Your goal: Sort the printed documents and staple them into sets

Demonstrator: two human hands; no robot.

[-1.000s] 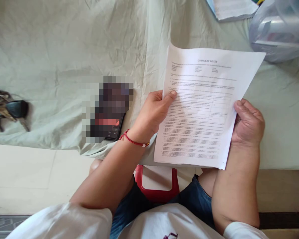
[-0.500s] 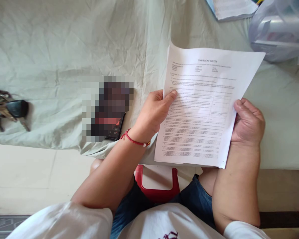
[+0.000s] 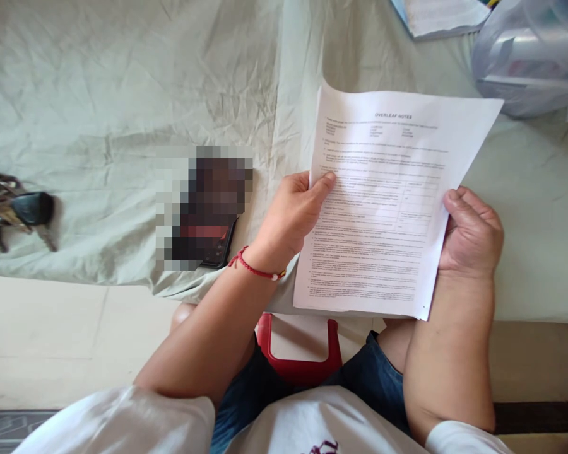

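A few printed sheets of paper (image 3: 369, 252), the top one headed "OVERLEAF NOTES", are held up over the near edge of the cloth-covered table. My left hand (image 3: 296, 211) grips their left edge, thumb on the front and fingers behind. At the right edge, my right hand (image 3: 473, 233) pinches the sheets with its thumb at the margin; its fingers are partly hidden behind the paper. The top right corner flares outward and the upper left edge curls. Left of my left wrist, which wears a red bracelet (image 3: 260, 272), lies a phone (image 3: 213, 217), mostly pixelated.
A bunch of keys (image 3: 28, 208) lies at the far left of the greenish tablecloth (image 3: 123, 94). At the top right stand a clear plastic container (image 3: 525, 69) and a stack of papers (image 3: 445, 16). A red and white stool (image 3: 298, 347) shows between my knees.
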